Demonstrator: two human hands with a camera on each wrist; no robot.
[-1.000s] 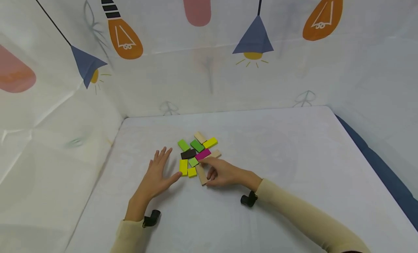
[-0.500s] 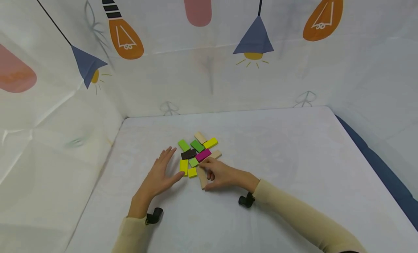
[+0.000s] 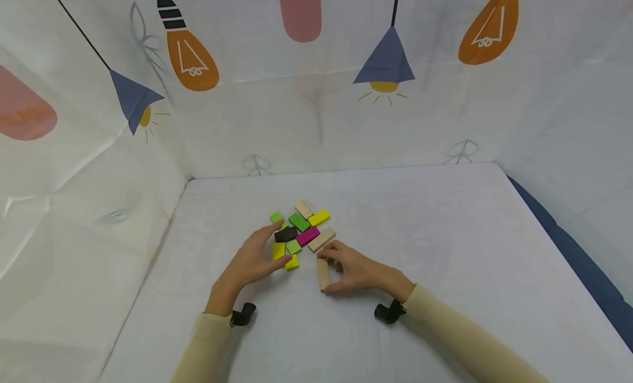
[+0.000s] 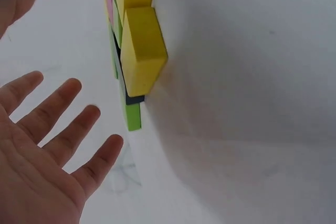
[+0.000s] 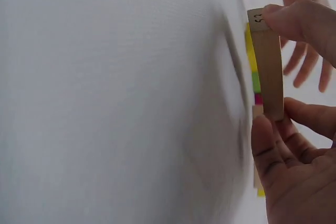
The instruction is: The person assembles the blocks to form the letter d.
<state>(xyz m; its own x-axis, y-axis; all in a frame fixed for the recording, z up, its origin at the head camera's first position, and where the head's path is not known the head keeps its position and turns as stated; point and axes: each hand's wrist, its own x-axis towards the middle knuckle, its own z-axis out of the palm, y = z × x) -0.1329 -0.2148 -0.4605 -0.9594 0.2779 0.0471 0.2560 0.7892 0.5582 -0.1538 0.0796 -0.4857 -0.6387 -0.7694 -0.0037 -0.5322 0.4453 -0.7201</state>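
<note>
Between the thumb and fingertips of my right hand [image 3: 358, 268], a plain wooden block [image 3: 323, 274] is pinched by its two ends. In the right wrist view, small dark marks show on one end of this wooden block [image 5: 270, 72]. My left hand [image 3: 253, 259] spreads beside the left of the block group, thumb apart from the straight fingers. Its thumb tip is near a small yellow block [image 3: 292, 264], and its fingers partly cover a light green block [image 3: 276, 216]. A longer yellow block [image 4: 143, 51] and a black block [image 3: 285, 234] lie within the hand's span.
Flat on the white table [image 3: 420, 234] lie a magenta block [image 3: 308, 236], another plain block [image 3: 322, 239], a green block [image 3: 299, 222] and a yellow block [image 3: 318, 217], close together. A white sheet [image 3: 277, 114] with printed lamps hangs behind.
My right hand has drawn the plain wooden block right and toward me, out of the group. My left hand has moved right, closer over the blocks' left side.
</note>
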